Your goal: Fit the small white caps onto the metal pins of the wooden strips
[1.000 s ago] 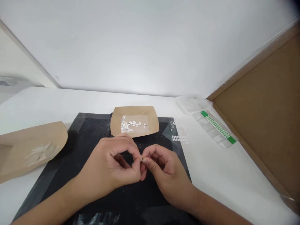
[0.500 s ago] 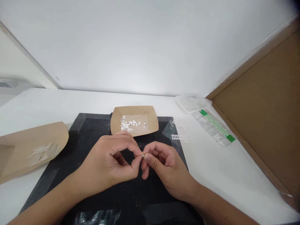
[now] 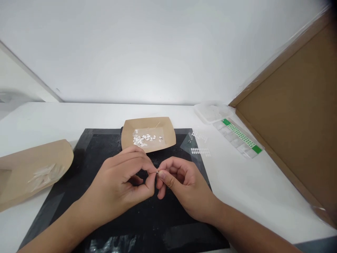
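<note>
My left hand (image 3: 123,184) and my right hand (image 3: 185,186) meet above the black mat, thumbs and forefingers pinched together. Between their fingertips shows a tiny piece (image 3: 157,172) with a dark spot, too small to name. Just beyond the hands, a brown paper tray (image 3: 168,131) holds many small white oval pieces (image 3: 142,139) on a clear film. Right of it, a clear sheet (image 3: 187,142) lies on the mat's edge. Beside that, white ovals (image 3: 200,151) stand in rows.
The black mat (image 3: 105,147) covers the middle of the white table. At the left, another paper tray (image 3: 59,151) holds whitish slips (image 3: 47,174). A clear plastic tray (image 3: 214,111) and a clear pack with a green label (image 3: 240,135) lie at right, near a brown board (image 3: 295,105).
The view has shifted slightly. Both hands stay pinched together at nearly the same place; the bit between the fingertips looked pale before and now shows a dark spot.
</note>
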### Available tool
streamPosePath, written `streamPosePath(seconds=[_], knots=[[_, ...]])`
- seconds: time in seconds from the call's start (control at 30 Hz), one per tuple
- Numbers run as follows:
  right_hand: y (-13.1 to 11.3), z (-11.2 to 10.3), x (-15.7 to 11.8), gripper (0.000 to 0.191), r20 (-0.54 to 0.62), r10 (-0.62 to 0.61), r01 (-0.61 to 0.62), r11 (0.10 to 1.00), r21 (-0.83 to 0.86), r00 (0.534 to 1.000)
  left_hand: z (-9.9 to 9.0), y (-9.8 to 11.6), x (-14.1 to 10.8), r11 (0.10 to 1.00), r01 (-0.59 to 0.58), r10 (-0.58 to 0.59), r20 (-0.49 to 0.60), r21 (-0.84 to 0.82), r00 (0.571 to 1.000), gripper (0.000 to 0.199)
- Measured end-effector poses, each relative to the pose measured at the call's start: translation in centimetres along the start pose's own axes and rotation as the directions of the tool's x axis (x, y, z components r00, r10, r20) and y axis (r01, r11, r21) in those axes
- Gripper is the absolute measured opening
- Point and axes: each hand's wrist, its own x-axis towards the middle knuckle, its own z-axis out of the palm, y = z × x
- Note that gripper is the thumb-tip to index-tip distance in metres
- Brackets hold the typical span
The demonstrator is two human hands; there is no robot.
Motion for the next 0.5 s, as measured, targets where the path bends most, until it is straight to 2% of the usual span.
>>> streamPosePath(seconds=[0.13, 0.37, 0.5], knots=[[0.15, -0.05, 0.11, 0.031, 0.003, 0.010, -0.010, 1.000, 0.014, 1.000, 0.03, -0.19, -0.08, 1.000, -0.013, 0.013, -0.001, 0.014, 1.000, 0.015], [0.14, -0.02, 0.03, 0.029, 0.014, 0.047, -0.047, 0.998, 0.040, 0.999, -0.28, -0.39, -0.14, 0.997, 0.067, -0.063, 0.083, -0.047, 0.995, 0.013], [0.02, -0.08, 0.04, 0.028, 0.013, 0.046, -0.047, 0.997, 0.057, 0.999, -0.41, -0.28, 0.09, 0.994, 0.072, -0.064, 0.087, -0.083, 0.994, 0.012]])
